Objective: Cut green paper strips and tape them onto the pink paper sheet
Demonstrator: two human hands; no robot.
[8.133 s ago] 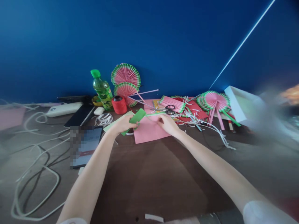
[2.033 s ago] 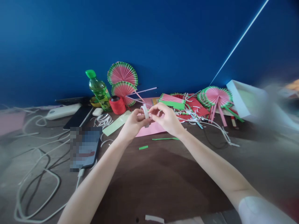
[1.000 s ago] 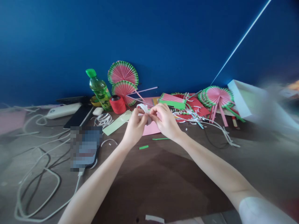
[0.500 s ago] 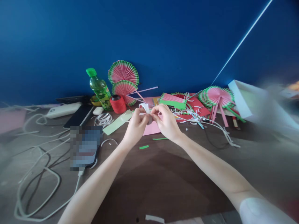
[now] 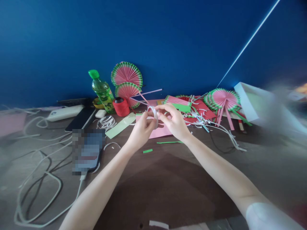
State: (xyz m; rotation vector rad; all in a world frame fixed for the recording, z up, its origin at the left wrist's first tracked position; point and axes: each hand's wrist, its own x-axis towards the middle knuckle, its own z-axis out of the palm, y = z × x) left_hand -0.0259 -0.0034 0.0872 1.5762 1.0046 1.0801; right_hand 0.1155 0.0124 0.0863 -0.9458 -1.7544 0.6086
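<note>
A white roll of tape [image 5: 155, 115] stands on edge in the fingers of my left hand [image 5: 143, 129], which are closed round its near side. My right hand [image 5: 176, 123] is at the roll's right side, thumb and forefinger close together against it. Whether a loose tape end lies between those fingertips is too small to make out. Below both hands lies a pink paper sheet [image 5: 159, 131], partly covered by them. A pale green paper strip [image 5: 121, 125] rests to the left of my left hand.
Behind stand a green bottle [image 5: 102, 91], a red thread spool [image 5: 121, 107] and pink-green pleated fans [image 5: 126, 74]. More fans [image 5: 224, 99], paper scraps [image 5: 200, 116] and a white box [image 5: 251, 102] lie right. A phone [image 5: 88, 151] and white cables [image 5: 59, 185] occupy the left.
The tape roll has turned more upright and shifted slightly right in my left hand. My right hand has moved a little right, its fingers less bunched against my left ones.
</note>
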